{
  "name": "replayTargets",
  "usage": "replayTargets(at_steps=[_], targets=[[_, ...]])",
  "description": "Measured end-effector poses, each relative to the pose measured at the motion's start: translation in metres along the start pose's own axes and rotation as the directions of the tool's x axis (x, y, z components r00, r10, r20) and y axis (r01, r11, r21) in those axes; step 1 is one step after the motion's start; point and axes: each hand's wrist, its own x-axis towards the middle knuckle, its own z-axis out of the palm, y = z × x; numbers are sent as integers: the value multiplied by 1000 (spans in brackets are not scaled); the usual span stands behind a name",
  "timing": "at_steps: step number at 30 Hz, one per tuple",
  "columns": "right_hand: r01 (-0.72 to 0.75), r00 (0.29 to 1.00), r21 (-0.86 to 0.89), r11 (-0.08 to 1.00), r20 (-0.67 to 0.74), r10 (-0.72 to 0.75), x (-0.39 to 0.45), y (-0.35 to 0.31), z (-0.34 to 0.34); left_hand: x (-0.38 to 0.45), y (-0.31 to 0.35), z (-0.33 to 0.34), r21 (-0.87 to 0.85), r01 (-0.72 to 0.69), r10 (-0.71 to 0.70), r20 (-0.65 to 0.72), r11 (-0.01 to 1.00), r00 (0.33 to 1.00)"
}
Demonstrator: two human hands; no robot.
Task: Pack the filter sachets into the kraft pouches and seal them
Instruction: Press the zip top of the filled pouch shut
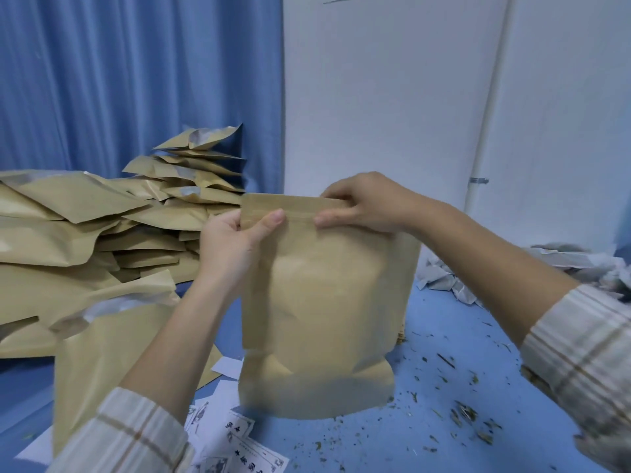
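A bulging kraft pouch (324,302) stands upright in the middle of the view, held above the blue table. My left hand (232,244) pinches its top strip at the left, thumb in front. At the right end of that strip my right hand (365,203) pinches it, fingers over the top edge. The pouch's top edge looks pressed flat; its contents are hidden. White filter sachets (444,278) lie in a heap at the right.
A big pile of kraft pouches (102,227) fills the left side, up against a blue curtain. Printed paper labels (235,448) lie near the front edge. Dry herb crumbs (461,411) are scattered on the blue table (444,336). A white wall stands behind.
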Motion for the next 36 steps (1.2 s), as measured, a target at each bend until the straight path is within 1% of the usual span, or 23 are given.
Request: replayTargets(at_steps=[3, 5, 8, 10, 12, 13, 14, 16, 18, 19, 20, 21, 22, 24, 25, 26, 27, 29, 31, 32, 33, 34, 36], targets=[[70, 995, -39, 997, -68, -73, 14, -18, 7, -1, -1, 4, 21, -26, 26, 18, 999, 1000], [63, 995, 0, 998, -78, -63, 15, -19, 6, -2, -3, 2, 17, -39, 38, 39, 999, 999], [35, 998, 77, 996, -48, -32, 14, -22, 11, -6, -8, 2, 35, -86, 84, 63, 996, 994], [41, 995, 69, 997, -95, -34, 15, -27, 17, -7, -8, 3, 9, -90, 89, 95, 996, 991], [35, 990, 68, 997, -138, -25, 14, -26, 19, -8, -12, -3, -30, -29, 33, 160, 999, 987], [25, 988, 73, 997, -151, -14, 11, -24, 19, -10, -18, -8, -4, 22, -21, 215, 1000, 976], [18, 987, 85, 996, -161, -4, 8, -19, 19, -15, -26, -12, 60, 82, -95, 266, 995, 959], [20, 981, 135, 991, -195, 6, -4, -6, 16, -29, -42, -17, 179, 170, -220, 313, 969, 924], [-20, 957, 179, 984, -281, 70, -20, 14, 14, -38, -54, -20, 145, 215, -245, 240, 966, 939], [-87, 938, 216, 973, -312, 153, -31, 27, 15, -40, -58, -22, 115, 222, -242, 201, 968, 949], [-177, 917, 294, 939, -297, 265, -44, 40, 18, -41, -61, -23, 96, 230, -244, 177, 968, 953], [-261, 903, 404, 877, -219, 370, -57, 52, 23, -41, -62, -24, 78, 247, -257, 161, 966, 953], [-329, 897, 509, 796, -95, 432, -70, 62, 32, -43, -62, -24, 61, 264, -270, 148, 963, 951], [-395, 900, 651, 649, 133, 415, -92, 76, 57, -46, -67, -22, 37, 293, -295, 123, 956, 948], [-407, 901, 696, 591, 199, 386, -100, 81, 72, -49, -69, -20, 35, 306, -308, 115, 951, 944], [-408, 902, 736, 541, 233, 363, -107, 84, 86, -52, -70, -17, 29, 318, -319, 108, 948, 942], [-393, 906, 780, 488, 237, 351, -111, 85, 100, -55, -73, -15, 18, 330, -330, 100, 944, 939], [-328, 908, 875, 356, 187, 375, -114, 85, 122, -63, -80, -16, 8, 354, -352, 123, 935, 928], [-259, 890, 928, 267, 121, 440, -112, 83, 136, -75, -89, -22, 102, 387, -400, 206, 916, 893], [-237, 882, 939, 248, 101, 461, -110, 82, 140, -82, -94, -25, 176, 399, -433, 249, 900, 867], [-221, 879, 948, 230, 91, 468, -108, 80, 144, -87, -98, -29, 227, 405, -456, 258, 886, 852], [-207, 882, 957, 205, 92, 462, -105, 78, 147, -89, -102, -33, 230, 417, -465, 227, 879, 855], [-206, 897, 964, 169, 116, 427, -102, 73, 152, -88, -102, -42, 159, 442, -462, 129, 883, 877]])
